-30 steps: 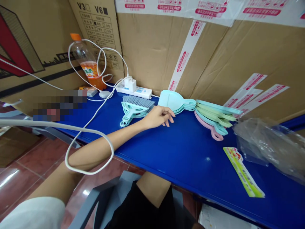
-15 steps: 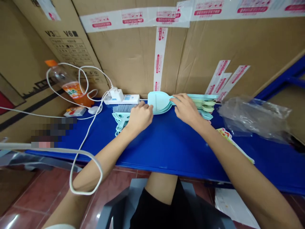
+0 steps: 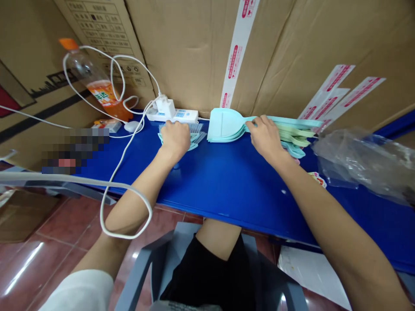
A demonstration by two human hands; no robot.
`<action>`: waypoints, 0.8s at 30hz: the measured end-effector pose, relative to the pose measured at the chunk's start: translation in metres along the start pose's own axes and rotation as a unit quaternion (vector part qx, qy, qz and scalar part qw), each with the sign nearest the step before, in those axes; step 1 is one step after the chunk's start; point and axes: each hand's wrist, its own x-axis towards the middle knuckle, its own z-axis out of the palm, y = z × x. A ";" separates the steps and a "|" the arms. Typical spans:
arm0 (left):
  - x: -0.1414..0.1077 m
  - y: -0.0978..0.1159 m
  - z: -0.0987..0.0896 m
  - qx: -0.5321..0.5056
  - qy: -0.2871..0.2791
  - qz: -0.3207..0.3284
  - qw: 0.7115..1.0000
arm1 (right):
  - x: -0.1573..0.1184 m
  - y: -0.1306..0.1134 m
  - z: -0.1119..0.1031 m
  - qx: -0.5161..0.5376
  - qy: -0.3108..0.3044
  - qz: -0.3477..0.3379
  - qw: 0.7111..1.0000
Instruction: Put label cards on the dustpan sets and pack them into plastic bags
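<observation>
A stack of pale blue dustpans (image 3: 226, 123) lies on the blue table, handles pointing right. My right hand (image 3: 266, 134) is closed round the handles near the pans. Left of the stack, my left hand (image 3: 176, 139) is closed on a pale blue brush (image 3: 194, 139), whose grey bristles show behind and beside the fingers. Green and blue handles (image 3: 296, 136) lie beyond my right hand, overlapping one another.
A white power strip (image 3: 181, 115) with cables, an orange drink bottle (image 3: 106, 96) and a small box (image 3: 110, 125) stand at the back left. Clear plastic bags (image 3: 366, 162) lie on the right. Cardboard (image 3: 188, 56) rises behind the blue table (image 3: 220, 185).
My left hand has moved away from the dustpans, and the brush under it has turned. My right hand has closed more round the handles. The view has shifted.
</observation>
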 end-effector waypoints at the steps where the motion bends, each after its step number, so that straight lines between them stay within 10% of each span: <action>1: 0.001 -0.001 0.000 -0.003 0.009 0.009 1.000 | 0.003 0.002 0.000 -0.001 0.003 -0.002 1.000; 10: 0.027 -0.047 -0.007 -0.027 -0.025 0.207 0.978 | -0.031 -0.002 -0.062 0.059 0.116 -0.081 0.988; 15: 0.053 -0.074 0.012 -0.030 -0.020 0.145 0.989 | -0.090 -0.005 -0.070 0.061 0.198 -0.148 0.967; 24: 0.071 -0.082 0.042 -0.175 -0.092 0.162 0.967 | -0.102 -0.019 -0.067 0.145 0.039 -0.248 0.957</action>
